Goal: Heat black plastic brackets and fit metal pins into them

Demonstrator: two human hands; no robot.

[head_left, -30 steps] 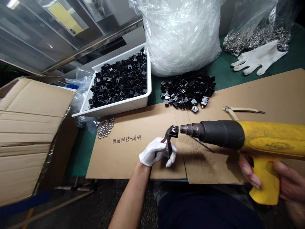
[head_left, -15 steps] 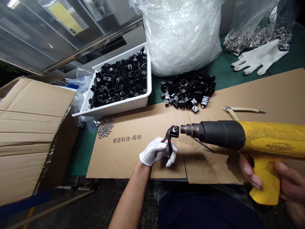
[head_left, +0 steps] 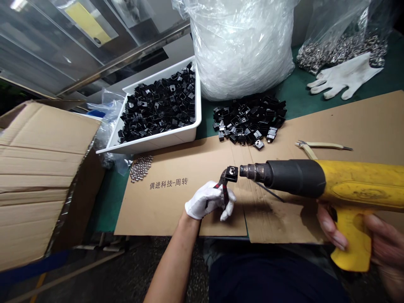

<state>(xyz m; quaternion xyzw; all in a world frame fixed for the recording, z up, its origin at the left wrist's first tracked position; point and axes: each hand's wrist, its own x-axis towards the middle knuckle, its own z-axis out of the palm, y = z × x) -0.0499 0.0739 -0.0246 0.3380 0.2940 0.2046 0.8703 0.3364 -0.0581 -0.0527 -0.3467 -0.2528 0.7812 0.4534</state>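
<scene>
My left hand point(head_left: 210, 200), in a white glove, is closed round a pair of pliers point(head_left: 225, 191) with dark, red-marked handles. The plier jaws grip a small black plastic part point(head_left: 232, 174) with a shiny metal ring on its upper face. Bare, my right hand point(head_left: 356, 235) wraps round the grip of a yellow heat gun point(head_left: 362, 183). The gun's stepped metal nozzle point(head_left: 254, 171) points left at the black part, with a narrow gap between them. Part of the right hand is hidden behind the grip.
A white bin point(head_left: 154, 143) holds many black parts, and a pile of similar parts point(head_left: 249, 120) lies beside it. Small metal pieces point(head_left: 141, 168) lie on the cardboard point(head_left: 170, 210). Cutting pliers point(head_left: 325, 145), a white glove point(head_left: 347, 78) and a large plastic bag point(head_left: 243, 50) are further back.
</scene>
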